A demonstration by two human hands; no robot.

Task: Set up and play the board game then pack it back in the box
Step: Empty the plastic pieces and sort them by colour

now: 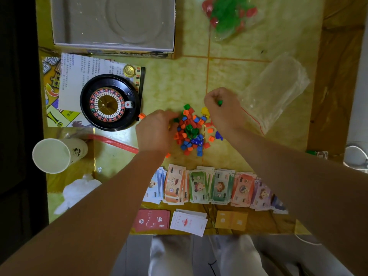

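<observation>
And the right hand (pixel 221 109) was pinched on a green piece (pixel 219 102) just beyond the heap of coloured pieces (pixel 189 132) in the middle of the table (pixel 229 72), the left hand (pixel 157 130) was curled into the heap's edge, grip unreadable, and one careless sweep could have scattered loose ones towards the roulette wheel (pixel 108 102).
</observation>
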